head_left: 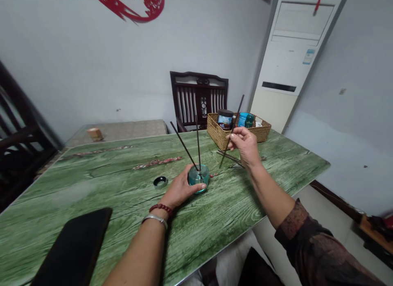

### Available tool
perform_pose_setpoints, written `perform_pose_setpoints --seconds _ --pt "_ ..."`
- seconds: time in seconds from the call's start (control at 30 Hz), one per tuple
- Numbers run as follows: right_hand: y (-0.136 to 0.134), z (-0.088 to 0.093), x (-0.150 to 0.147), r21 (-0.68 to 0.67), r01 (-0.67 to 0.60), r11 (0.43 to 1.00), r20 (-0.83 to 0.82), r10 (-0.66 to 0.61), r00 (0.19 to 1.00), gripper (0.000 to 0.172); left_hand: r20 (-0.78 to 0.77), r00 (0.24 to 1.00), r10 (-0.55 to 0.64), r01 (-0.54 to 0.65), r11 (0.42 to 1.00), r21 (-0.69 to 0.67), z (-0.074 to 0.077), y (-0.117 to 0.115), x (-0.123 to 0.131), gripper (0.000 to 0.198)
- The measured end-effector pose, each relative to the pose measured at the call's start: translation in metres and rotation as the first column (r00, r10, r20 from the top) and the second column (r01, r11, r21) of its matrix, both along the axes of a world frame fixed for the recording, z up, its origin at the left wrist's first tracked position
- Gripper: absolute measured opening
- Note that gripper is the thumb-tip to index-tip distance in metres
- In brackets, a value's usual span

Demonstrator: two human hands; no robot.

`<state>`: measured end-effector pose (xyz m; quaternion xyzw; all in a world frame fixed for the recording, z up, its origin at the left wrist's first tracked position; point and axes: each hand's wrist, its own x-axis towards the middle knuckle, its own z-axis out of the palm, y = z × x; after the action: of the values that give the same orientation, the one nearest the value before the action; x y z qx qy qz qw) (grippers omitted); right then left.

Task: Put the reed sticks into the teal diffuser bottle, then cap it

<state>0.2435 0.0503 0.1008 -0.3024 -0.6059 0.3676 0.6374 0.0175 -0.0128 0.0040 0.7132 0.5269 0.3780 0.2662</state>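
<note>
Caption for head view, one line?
Left hand grips teal glass bottle with two thin dark sticks; right hand holds third stick.

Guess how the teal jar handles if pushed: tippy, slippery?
Probably stable: the teal jar looks squat and round. The two tall sticks leaning in it could lever it over if bumped. Seems glass on a glossy table, so likely slides and breaks easily.

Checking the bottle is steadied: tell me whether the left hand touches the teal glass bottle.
Touching. The head view shows the left hand cupped round the teal glass bottle, its thumb and fingers pressed on the side.
</note>
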Motion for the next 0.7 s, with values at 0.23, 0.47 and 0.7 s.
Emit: perform_pose_setpoints --seconds 0.23,0.47,0.7 --pt "-0.016 0.014 -0.045 0.051 -0.168 0.985 -0.078 0.171 0.982 0.025 0.024 1.0 -0.002 0.001 0.998 0.061 0.002 -0.001 0.001 0.067" --pt "-0.011 -0.008 -0.066 -0.047 -0.199 0.979 -0.018 0.198 0.98 0.024 -0.002 1.0 -0.01 0.011 0.999 0.05 -0.005 0.004 -0.002 0.072" --pt "0.0 -0.029 -0.042 0.002 -0.013 1.0 0.262 0.012 0.965 0.019 -0.005 1.0 -0.018 0.019 0.999 0.05 -0.004 0.003 -0.002 0.071"
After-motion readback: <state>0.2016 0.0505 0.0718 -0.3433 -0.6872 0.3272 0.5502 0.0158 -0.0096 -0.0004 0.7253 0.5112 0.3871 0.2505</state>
